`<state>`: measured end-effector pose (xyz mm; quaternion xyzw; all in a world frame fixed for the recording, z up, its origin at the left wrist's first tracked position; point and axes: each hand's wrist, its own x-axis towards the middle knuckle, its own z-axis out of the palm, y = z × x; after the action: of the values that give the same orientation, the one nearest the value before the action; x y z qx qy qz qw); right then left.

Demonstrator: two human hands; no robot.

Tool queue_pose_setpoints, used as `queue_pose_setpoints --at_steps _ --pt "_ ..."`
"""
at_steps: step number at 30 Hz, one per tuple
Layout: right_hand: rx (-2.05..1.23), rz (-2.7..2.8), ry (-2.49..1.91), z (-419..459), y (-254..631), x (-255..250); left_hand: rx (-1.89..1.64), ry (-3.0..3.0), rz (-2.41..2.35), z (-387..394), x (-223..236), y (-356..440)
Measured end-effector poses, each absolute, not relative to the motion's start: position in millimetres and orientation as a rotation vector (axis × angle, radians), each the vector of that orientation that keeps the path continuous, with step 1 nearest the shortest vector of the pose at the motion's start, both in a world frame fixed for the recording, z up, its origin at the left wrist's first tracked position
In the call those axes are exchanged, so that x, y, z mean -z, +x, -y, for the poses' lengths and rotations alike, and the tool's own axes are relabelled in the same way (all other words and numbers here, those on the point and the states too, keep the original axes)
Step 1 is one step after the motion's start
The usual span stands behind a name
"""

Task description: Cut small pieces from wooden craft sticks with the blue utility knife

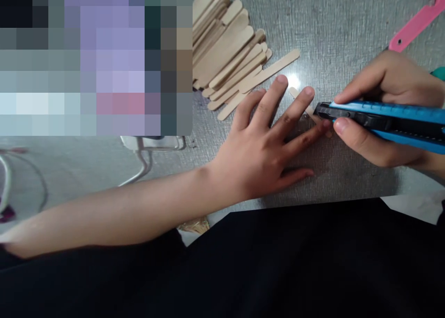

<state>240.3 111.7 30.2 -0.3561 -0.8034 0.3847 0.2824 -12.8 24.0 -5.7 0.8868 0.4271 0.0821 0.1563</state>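
Observation:
My left hand (266, 144) lies palm down with its fingers spread. Between its fingertips shows a single wooden craft stick (310, 111), partly hidden; two of the fingers appear to press on it. In my right hand (385, 86) is a blue utility knife (410, 110) with black parts, gripped between thumb and fingers. Its dark tip points left, against or just above the stick, close to my left fingertips. Whether the blade touches the wood I cannot make out.
A pile of wooden craft sticks (229, 49) spreads beyond my left hand on the grey textured table (333, 26). A pink-handled tool (413, 28) lies at the upper right. At left runs a white cable (137, 173). The upper left is blurred out.

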Motion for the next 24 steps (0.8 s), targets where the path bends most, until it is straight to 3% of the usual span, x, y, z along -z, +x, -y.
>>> queue_pose_setpoints --at_steps 24 --pt "-1.035 2.206 -1.03 -109.5 242.8 -27.9 -0.259 2.557 -1.209 -24.7 4.4 -12.7"
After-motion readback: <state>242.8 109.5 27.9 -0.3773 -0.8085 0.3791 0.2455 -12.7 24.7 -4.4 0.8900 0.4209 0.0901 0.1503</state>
